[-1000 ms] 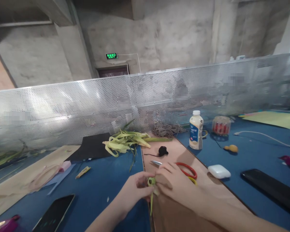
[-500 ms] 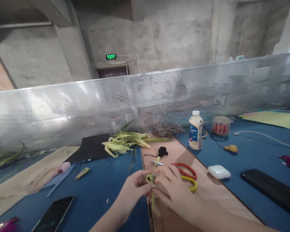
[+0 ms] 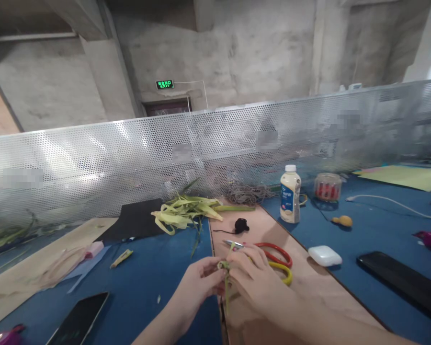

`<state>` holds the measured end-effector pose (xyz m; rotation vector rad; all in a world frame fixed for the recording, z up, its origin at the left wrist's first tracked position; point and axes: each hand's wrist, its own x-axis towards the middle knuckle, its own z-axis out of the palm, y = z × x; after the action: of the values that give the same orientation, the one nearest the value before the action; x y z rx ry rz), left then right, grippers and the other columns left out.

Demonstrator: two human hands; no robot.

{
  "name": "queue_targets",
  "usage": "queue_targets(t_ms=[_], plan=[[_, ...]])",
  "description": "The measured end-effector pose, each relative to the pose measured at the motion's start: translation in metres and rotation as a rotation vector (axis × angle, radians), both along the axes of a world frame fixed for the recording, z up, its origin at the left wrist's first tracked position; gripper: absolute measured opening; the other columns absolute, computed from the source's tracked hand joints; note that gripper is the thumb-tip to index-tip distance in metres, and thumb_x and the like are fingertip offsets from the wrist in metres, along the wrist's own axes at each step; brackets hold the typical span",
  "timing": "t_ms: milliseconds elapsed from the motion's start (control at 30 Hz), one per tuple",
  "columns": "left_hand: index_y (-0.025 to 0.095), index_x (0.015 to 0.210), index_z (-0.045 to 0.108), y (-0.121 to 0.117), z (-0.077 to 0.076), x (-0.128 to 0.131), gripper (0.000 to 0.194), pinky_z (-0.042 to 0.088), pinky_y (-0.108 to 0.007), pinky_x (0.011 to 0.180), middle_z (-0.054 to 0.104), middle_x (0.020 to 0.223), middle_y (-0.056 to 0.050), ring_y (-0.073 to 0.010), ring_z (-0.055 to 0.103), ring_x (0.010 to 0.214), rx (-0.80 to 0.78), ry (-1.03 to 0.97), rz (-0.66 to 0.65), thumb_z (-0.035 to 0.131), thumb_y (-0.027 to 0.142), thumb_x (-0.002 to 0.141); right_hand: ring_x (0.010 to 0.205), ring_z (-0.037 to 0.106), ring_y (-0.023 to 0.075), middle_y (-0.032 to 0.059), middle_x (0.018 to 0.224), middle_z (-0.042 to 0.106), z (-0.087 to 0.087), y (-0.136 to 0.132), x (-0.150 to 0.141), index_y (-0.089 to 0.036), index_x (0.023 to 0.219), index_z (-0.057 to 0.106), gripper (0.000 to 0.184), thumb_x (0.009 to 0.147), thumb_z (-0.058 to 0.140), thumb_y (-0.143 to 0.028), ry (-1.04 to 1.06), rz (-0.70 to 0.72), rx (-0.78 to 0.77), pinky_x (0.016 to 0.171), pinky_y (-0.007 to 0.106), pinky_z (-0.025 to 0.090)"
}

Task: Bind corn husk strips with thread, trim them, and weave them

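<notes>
Between the fingertips of both hands is a small coil of pale green leaf strip [image 3: 223, 265], with one end pointing up and another hanging below. My left hand [image 3: 201, 282] pinches it from the left with thumb and fingers. From the right, the bent fingers of my right hand [image 3: 253, 275] close on the same strip and partly hide it. Scissors with one red and one yellow handle [image 3: 287, 273] lie under and beyond my right hand. Just past the fingers lies a small black thread bundle [image 3: 241, 225].
A heap of green husk leaves [image 3: 187, 211] lies at the back, beside black paper [image 3: 134, 220]. To the right stand a bottle [image 3: 290, 194], a white earphone case [image 3: 324, 256] and a black phone [image 3: 398, 282]. Another phone [image 3: 79, 318] lies front left. A perforated metal screen [image 3: 129, 163] runs behind.
The upright end of the strip has come down and now shows shorter by my right fingers. The coil looks tighter, and both hands stay in nearly the same place.
</notes>
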<state>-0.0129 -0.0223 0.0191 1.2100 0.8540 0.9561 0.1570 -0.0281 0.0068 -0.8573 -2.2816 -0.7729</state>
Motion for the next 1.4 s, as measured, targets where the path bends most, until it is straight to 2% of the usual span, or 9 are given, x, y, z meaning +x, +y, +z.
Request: queue_targets(t_ms=[133, 267, 467, 633, 867, 1067, 1233, 1400], plan=[[0.009, 0.099, 0.062, -0.001, 0.000, 0.001, 0.033, 0.043, -0.026, 0.063, 0.064, 0.081, -0.009, -0.0141, 0.057, 0.068, 0.004, -0.007, 0.004, 0.065, 0.026, 0.071, 0.100, 0.043, 0.0232, 0.0077, 0.107, 0.054, 0.003, -0.001, 0.002, -0.012, 0.090, 0.061, 0.028, 0.088, 0.034, -0.014, -0.040, 0.054, 0.135, 0.095, 0.045, 0.028], [0.010, 0.099, 0.061, -0.001, 0.001, 0.002, 0.034, 0.042, -0.024, 0.062, 0.064, 0.082, -0.008, -0.0131, 0.056, 0.068, 0.009, -0.040, 0.008, 0.068, 0.026, 0.069, 0.102, 0.043, 0.0250, 0.0091, 0.106, 0.056, 0.007, -0.004, 0.002, -0.010, 0.089, 0.062, 0.034, 0.089, 0.028, -0.012, -0.075, 0.079, 0.213, 0.097, 0.045, 0.022], [0.011, 0.096, 0.060, 0.002, -0.004, 0.000, 0.034, 0.044, -0.025, 0.060, 0.063, 0.078, -0.005, -0.0130, 0.057, 0.065, 0.028, -0.027, 0.073, 0.070, 0.024, 0.066, 0.096, 0.044, 0.0230, 0.0089, 0.102, 0.058, 0.006, -0.004, -0.002, -0.010, 0.085, 0.063, 0.038, 0.090, 0.026, -0.013, -0.037, 0.042, 0.185, 0.097, 0.043, 0.021], [0.012, 0.097, 0.059, 0.008, -0.011, -0.005, 0.032, 0.046, -0.028, 0.063, 0.063, 0.078, -0.004, -0.0153, 0.059, 0.067, 0.059, -0.014, 0.094, 0.068, 0.025, 0.069, 0.097, 0.043, 0.0228, 0.0066, 0.104, 0.058, 0.000, -0.002, -0.003, -0.010, 0.095, 0.061, 0.030, 0.089, 0.033, -0.019, -0.017, 0.017, 0.160, 0.096, 0.044, 0.022], [0.013, 0.097, 0.058, 0.007, -0.008, -0.002, 0.033, 0.047, -0.028, 0.063, 0.064, 0.076, -0.005, -0.0163, 0.060, 0.068, 0.070, 0.013, 0.123, 0.067, 0.026, 0.068, 0.098, 0.043, 0.0222, 0.0070, 0.103, 0.059, -0.002, -0.002, -0.005, -0.010, 0.095, 0.061, 0.034, 0.091, 0.027, -0.019, 0.100, 0.067, 0.159, 0.095, 0.041, 0.024], [0.012, 0.093, 0.058, 0.003, -0.007, 0.001, 0.029, 0.045, -0.023, 0.059, 0.066, 0.074, -0.004, -0.0129, 0.056, 0.065, 0.158, 0.069, 0.120, 0.068, 0.024, 0.068, 0.088, 0.044, 0.0200, 0.0063, 0.088, 0.060, 0.003, -0.004, -0.006, -0.011, 0.083, 0.059, 0.027, 0.090, 0.034, -0.020, 0.240, 0.158, 0.072, 0.088, 0.039, 0.031], [0.012, 0.092, 0.058, 0.003, -0.009, 0.000, 0.028, 0.044, -0.024, 0.061, 0.065, 0.073, -0.004, -0.0132, 0.056, 0.066, 0.204, 0.086, 0.116, 0.067, 0.023, 0.068, 0.077, 0.043, 0.0179, 0.0018, 0.076, 0.057, -0.003, -0.001, -0.005, -0.016, 0.069, 0.053, 0.014, 0.081, 0.051, -0.022, 0.334, 0.180, -0.126, 0.073, 0.035, 0.035], [0.013, 0.091, 0.060, 0.005, -0.010, -0.002, 0.027, 0.043, -0.024, 0.059, 0.064, 0.073, -0.003, -0.0129, 0.055, 0.063, 0.233, 0.093, 0.080, 0.067, 0.025, 0.068, 0.074, 0.045, 0.0158, -0.0016, 0.073, 0.055, -0.002, 0.001, -0.004, -0.018, 0.065, 0.051, 0.016, 0.076, 0.061, -0.024, 0.443, 0.122, -0.328, 0.068, 0.030, 0.034]])
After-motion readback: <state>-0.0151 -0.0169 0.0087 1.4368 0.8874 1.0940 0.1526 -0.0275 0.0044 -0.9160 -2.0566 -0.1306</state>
